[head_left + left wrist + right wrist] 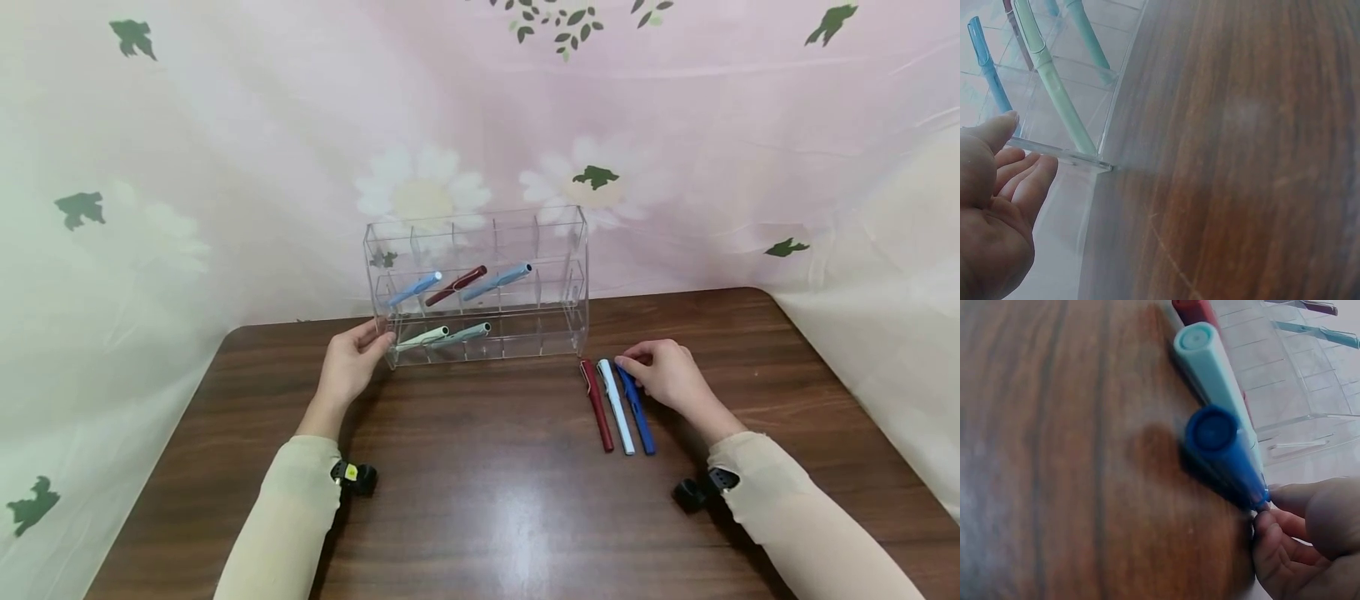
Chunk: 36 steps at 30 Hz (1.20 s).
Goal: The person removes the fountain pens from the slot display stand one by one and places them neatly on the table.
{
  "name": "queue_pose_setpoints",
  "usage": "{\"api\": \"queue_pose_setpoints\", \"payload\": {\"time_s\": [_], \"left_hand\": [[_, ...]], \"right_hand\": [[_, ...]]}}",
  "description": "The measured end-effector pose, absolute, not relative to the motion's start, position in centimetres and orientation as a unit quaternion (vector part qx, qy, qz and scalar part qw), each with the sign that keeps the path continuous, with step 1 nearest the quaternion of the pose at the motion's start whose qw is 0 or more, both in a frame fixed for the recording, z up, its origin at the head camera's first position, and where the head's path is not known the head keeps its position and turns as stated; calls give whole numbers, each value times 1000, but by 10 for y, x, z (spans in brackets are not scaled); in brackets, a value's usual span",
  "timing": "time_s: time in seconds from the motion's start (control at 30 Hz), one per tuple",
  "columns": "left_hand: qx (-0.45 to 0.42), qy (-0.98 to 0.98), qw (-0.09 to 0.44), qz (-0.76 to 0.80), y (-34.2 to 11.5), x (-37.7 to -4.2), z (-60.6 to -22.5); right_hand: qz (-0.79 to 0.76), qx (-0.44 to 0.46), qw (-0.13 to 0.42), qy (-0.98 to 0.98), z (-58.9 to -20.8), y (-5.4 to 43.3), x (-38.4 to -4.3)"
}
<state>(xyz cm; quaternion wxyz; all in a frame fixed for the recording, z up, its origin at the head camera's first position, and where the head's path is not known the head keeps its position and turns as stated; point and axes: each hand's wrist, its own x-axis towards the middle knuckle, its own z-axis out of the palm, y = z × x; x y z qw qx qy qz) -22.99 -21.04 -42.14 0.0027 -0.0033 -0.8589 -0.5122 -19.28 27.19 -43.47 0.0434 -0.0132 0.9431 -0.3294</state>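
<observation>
My left hand (351, 367) is at the left end of a clear acrylic pen rack (517, 346), pinching its side wall between thumb and fingers. A light green pen (1060, 94) leans in the lower tier near that hand, with a teal pen (461, 335) beside it. At the right, my right hand (666, 373) pinches the far end of a dark blue pen (1229, 453). That pen lies along the table beside a pale blue-white pen (617, 408) and a red pen (597, 408), the three roughly side by side.
The rack's upper tier bears a light blue pen (414, 289), a dark red pen (454, 286) and a grey-blue pen (497, 282), all leaning. A flowered cloth (480, 108) hangs behind the brown wooden table (465, 467). Each wrist wears a small black camera.
</observation>
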Motion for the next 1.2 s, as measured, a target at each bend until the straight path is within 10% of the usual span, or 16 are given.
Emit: {"api": "queue_pose_setpoints", "payload": {"time_s": [0.67, 1.2], "left_hand": [[-12, -857, 13, -515, -211, -230, -425], [-11, -856, 10, -517, -211, -229, -423]], "right_hand": [[-439, -74, -124, 887, -409, 251, -190], [-571, -124, -134, 800, -380, 218, -206]]}}
